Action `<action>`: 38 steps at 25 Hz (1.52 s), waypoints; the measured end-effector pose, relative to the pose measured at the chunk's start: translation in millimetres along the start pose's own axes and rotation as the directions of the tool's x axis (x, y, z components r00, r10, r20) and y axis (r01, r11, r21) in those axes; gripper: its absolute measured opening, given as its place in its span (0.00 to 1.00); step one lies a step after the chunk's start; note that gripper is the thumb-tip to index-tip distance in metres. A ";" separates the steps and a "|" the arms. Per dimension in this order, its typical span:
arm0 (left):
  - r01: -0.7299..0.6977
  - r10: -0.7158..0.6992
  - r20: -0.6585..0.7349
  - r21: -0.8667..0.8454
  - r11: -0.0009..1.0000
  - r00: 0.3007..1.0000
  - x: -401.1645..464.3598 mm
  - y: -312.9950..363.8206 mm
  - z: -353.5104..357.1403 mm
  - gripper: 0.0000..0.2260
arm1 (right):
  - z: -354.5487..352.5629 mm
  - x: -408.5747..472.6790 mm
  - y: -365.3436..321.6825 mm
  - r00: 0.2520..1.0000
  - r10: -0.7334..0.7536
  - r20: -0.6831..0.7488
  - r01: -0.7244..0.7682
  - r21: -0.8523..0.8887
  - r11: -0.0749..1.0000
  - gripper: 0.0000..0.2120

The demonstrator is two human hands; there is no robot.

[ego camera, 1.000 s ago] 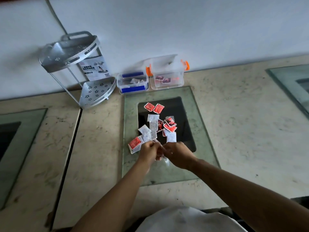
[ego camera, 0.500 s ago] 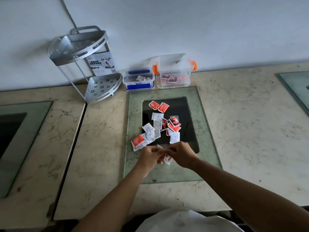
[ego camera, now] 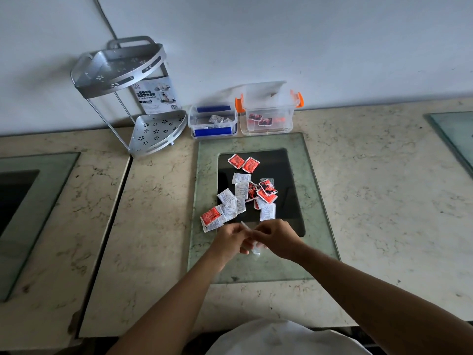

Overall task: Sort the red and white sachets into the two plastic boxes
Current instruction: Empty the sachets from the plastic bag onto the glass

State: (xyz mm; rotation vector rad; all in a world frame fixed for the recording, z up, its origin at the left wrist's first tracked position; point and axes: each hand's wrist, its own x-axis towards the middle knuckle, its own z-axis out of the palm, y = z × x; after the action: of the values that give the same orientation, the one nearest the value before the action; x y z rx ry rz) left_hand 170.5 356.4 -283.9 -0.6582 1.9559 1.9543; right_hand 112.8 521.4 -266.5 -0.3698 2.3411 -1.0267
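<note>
A loose pile of red sachets (ego camera: 267, 194) and white sachets (ego camera: 240, 190) lies on the glass panel (ego camera: 317, 201) in the counter. Two more red sachets (ego camera: 243, 162) sit apart at its far side. My left hand (ego camera: 229, 239) and my right hand (ego camera: 276, 238) meet just in front of the pile, both pinching a white sachet (ego camera: 256, 249), mostly hidden by fingers. At the wall stand the blue-clipped box (ego camera: 212, 120) with white sachets inside and the orange-clipped box (ego camera: 268, 114) with red ones.
A two-tier metal corner shelf (ego camera: 122, 98) with a product card stands left of the boxes. The marble counter (ego camera: 384, 188) has further glass panels at the far left (ego camera: 30, 213) and far right (ego camera: 455, 134). A white garment shows at the bottom edge.
My hands have stayed together in front of the pile, still working the white sachet. The camera has tilted, so the whole scene sits lower in view.
</note>
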 end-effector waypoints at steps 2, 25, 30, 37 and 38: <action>0.019 -0.019 -0.007 -0.013 1.000 1.000 2.6 1.0 1.2 0.08 | -3.9 3.1 -0.9 1.000 0.002 0.011 -0.002 0.025 1.000 0.09; 0.052 -0.048 -0.027 0.157 0.986 0.998 8.4 8.9 -2.0 0.09 | -15.2 26.9 -20.0 0.980 -0.025 0.198 0.045 -0.099 0.994 0.07; 0.029 -0.027 -0.013 0.278 0.960 1.000 12.8 15.4 -3.1 0.13 | -8.0 25.4 -17.6 0.974 0.119 0.192 -0.150 0.152 0.977 0.05; -0.034 0.036 -0.003 0.242 0.970 0.999 21.5 21.8 -12.4 0.14 | -8.3 30.7 -21.9 0.974 0.217 0.056 -0.224 0.277 0.934 0.06; -0.035 0.038 -0.008 0.261 0.965 0.999 22.3 23.1 -15.7 0.14 | -10.1 34.1 -20.0 0.968 0.251 -0.017 -0.236 0.281 0.930 0.07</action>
State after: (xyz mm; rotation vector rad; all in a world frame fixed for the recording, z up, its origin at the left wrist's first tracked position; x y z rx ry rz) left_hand 141.3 337.7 -275.1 -0.5684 2.1960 1.6719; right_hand 79.9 498.6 -258.9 0.0562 2.1787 -1.2289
